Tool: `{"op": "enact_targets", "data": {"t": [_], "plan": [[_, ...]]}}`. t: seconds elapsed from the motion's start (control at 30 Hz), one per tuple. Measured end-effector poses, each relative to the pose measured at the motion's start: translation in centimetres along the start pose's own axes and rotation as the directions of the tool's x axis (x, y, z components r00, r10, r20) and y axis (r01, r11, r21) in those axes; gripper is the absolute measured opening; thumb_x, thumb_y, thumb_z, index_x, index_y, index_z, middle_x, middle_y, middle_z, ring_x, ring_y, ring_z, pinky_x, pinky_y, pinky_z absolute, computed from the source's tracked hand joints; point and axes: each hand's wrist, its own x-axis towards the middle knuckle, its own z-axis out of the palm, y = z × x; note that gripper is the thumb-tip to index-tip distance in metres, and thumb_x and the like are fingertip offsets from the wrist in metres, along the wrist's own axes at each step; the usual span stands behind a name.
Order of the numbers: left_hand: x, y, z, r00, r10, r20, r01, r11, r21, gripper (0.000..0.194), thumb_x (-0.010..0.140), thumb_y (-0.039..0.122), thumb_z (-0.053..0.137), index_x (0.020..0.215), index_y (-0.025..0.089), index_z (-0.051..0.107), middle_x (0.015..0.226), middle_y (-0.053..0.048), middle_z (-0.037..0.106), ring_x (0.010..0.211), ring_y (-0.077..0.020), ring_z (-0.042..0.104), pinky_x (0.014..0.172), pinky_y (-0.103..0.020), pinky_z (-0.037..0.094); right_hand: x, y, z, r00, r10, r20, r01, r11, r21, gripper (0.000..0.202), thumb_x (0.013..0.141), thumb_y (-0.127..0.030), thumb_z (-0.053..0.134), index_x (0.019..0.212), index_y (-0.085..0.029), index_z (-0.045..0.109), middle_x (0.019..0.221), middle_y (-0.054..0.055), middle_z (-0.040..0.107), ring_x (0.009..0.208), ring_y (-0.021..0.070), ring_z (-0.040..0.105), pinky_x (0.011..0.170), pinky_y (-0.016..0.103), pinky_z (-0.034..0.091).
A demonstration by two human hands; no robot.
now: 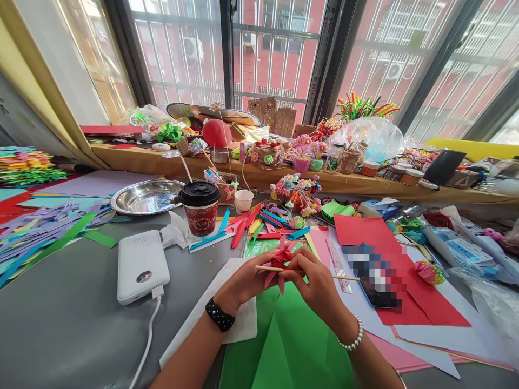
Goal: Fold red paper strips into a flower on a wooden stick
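A red folded-paper flower point(279, 261) with pointed pink-red petals is in my left hand point(246, 282), whose fingers are closed around its left side. My right hand point(310, 274) pinches a thin wooden stick point(344, 277) close against the flower. The stick runs roughly level, its left end crossing in front of the petals and its right end poking out past my knuckles. Fingers partly hide where the stick and the petals meet. Beneath both hands lies a sheet of green paper point(302, 335) with crease lines, and a white paper point(243, 319) is under my left wrist.
A lidded cup point(200, 212) with a straw, a metal plate point(121, 201) and a cabled power bank point(141, 265) stand to the left. Paper strips point(243, 224) lie ahead. On the right are a phone point(377, 286), a ruler point(338, 265) and red paper point(360, 232).
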Motion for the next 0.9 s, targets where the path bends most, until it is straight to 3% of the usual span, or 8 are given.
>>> {"op": "enact_targets", "data": {"t": [0.1, 0.43, 0.63, 0.9], "plan": [[0.12, -0.01, 0.12, 1.000, -0.015, -0.005, 0.015, 1.000, -0.006, 0.018, 0.077, 0.027, 0.049, 0.082, 0.013, 0.058, 0.056, 0.000, 0.052, 0.047, -0.0102, 0.048, 0.047, -0.024, 0.040, 0.02, 0.00, -0.05, 1.000, -0.002, -0.006, 0.002, 1.000, 0.004, 0.016, 0.082, -0.024, 0.045, 0.067, -0.018, 0.046, 0.073, 0.002, 0.046, 0.059, 0.0123, 0.045, 0.051, 0.024, 0.039], [-0.06, -0.08, -0.10, 1.000, 0.014, 0.017, -0.014, 1.000, 0.011, 0.019, 0.078, 0.028, 0.048, 0.074, 0.012, 0.057, 0.049, 0.002, 0.048, 0.043, -0.0088, 0.044, 0.048, -0.025, 0.042, -0.15, 0.08, 0.06, 1.000, 0.010, 0.016, -0.010, 1.000, 0.002, 0.015, 0.079, -0.023, 0.051, 0.067, -0.018, 0.044, 0.074, 0.001, 0.045, 0.060, 0.0120, 0.047, 0.053, 0.024, 0.041], [0.10, -0.03, 0.26, 1.000, -0.011, 0.007, 0.011, 1.000, -0.006, 0.017, 0.077, 0.025, 0.048, 0.087, 0.014, 0.057, 0.056, 0.001, 0.051, 0.046, -0.0088, 0.047, 0.046, -0.022, 0.038, 0.09, 0.01, -0.25, 1.000, 0.018, 0.024, -0.017, 1.000, -0.010, 0.017, 0.081, -0.025, 0.047, 0.066, -0.018, 0.046, 0.072, 0.001, 0.046, 0.059, 0.0122, 0.046, 0.052, 0.024, 0.039], [-0.03, -0.04, -0.01, 1.000, 0.008, 0.019, -0.008, 1.000, -0.001, 0.016, 0.078, 0.025, 0.047, 0.081, 0.013, 0.057, 0.049, 0.003, 0.047, 0.041, -0.0077, 0.043, 0.047, -0.024, 0.040, 0.02, -0.10, -0.11, 1.000, -0.002, 0.011, 0.002, 1.000, -0.003, 0.017, 0.078, -0.025, 0.052, 0.065, -0.018, 0.043, 0.071, 0.000, 0.045, 0.058, 0.0110, 0.047, 0.051, 0.023, 0.040]]}}
